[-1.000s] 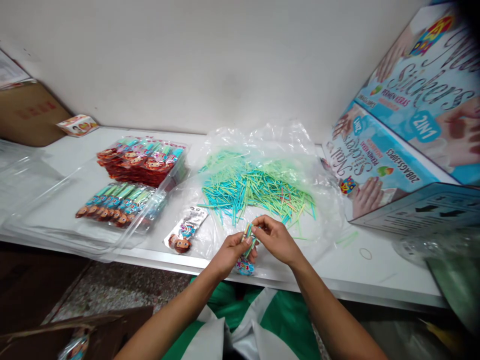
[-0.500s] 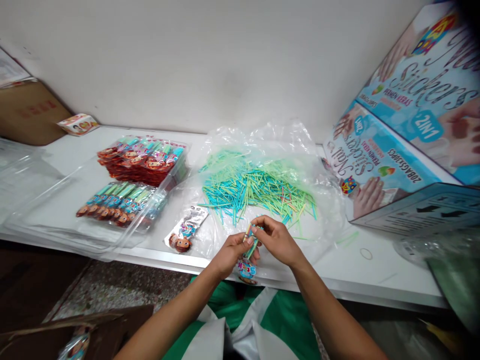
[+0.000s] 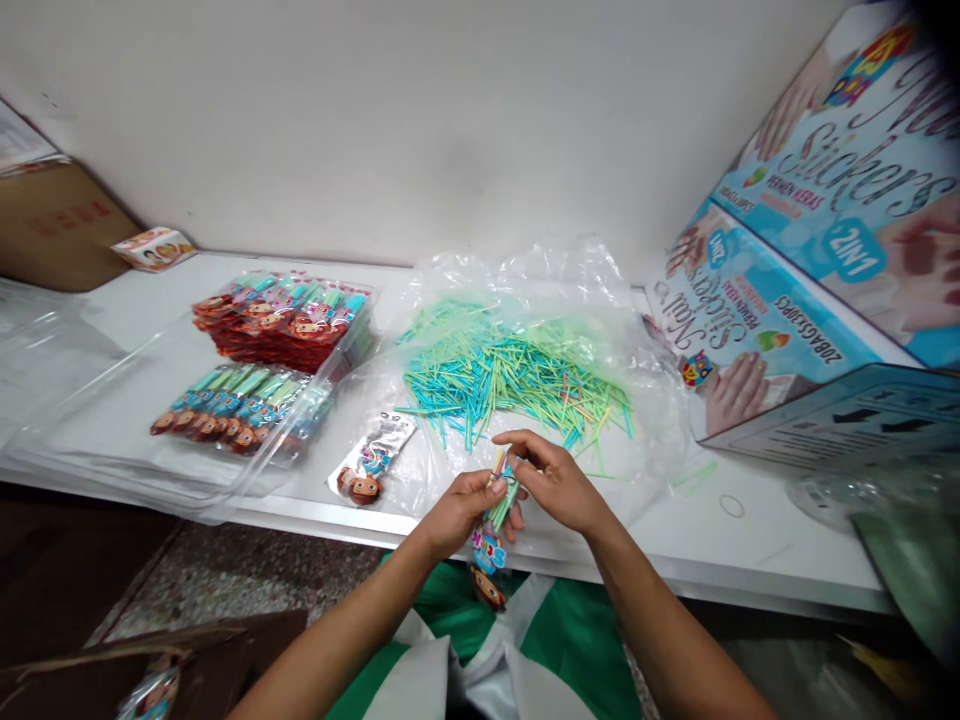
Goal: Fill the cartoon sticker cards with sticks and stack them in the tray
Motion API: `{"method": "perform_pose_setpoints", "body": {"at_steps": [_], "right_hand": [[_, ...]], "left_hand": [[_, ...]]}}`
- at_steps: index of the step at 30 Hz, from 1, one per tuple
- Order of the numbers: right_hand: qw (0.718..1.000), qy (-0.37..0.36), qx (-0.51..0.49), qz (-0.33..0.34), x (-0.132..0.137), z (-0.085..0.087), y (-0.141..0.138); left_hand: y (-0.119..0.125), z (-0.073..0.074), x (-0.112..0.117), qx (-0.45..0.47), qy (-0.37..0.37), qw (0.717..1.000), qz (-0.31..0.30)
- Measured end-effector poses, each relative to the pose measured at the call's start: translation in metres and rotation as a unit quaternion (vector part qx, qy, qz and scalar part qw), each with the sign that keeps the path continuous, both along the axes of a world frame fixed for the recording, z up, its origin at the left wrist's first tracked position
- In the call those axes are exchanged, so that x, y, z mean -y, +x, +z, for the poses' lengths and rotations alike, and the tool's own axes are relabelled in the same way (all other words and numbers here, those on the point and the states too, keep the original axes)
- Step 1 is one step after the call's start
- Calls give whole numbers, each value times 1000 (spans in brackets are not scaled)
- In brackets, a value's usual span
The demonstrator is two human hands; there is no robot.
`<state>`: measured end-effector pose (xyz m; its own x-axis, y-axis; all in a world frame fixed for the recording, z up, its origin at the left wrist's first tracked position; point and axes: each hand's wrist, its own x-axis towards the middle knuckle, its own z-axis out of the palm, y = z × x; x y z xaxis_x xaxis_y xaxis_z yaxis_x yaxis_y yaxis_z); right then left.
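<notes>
My left hand [image 3: 469, 508] is closed around a small printed packet [image 3: 489, 560] with thin green, blue and pinkish sticks at its upper part. The packet hangs below the fingers, its cartoon figure at the bottom end over my lap. At its top, my right hand [image 3: 551, 480] pinches with thumb and fingers, the index finger stretched to the left. Whether it grips the film or a stick is hidden. Just beyond both hands lies a loose pile of thin green and blue sticks [image 3: 510, 375] on a clear plastic bag [image 3: 637, 440]. One flat packet [image 3: 375, 458] lies left of my hands.
Filled packets [image 3: 259, 335] are stacked in a clear plastic tray [image 3: 262, 465] on the left, with more packets [image 3: 225, 410] in front. A large blue-white box [image 3: 787, 300] stands right, near a rubber band [image 3: 733, 507]. A brown carton [image 3: 67, 225] is far left.
The packet has slid lower under my left hand, so more of its cartoon figure shows. My right fingers have shifted slightly at the top, the index finger reaching further left.
</notes>
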<state>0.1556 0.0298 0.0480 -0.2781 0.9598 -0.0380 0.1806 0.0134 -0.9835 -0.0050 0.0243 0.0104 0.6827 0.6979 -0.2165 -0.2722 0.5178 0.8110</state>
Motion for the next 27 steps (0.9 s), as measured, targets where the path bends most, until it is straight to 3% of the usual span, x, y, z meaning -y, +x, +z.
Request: {"method": "perform_pose_setpoints", "body": {"at_steps": [23, 27], "right_hand": [[1000, 18, 12, -20, 3, 7, 0], [995, 73, 69, -21, -1, 11, 3]], "left_hand": [[-3, 2, -3, -13, -7, 1000, 2], [-6, 3, -5, -44, 35, 998, 5]]}}
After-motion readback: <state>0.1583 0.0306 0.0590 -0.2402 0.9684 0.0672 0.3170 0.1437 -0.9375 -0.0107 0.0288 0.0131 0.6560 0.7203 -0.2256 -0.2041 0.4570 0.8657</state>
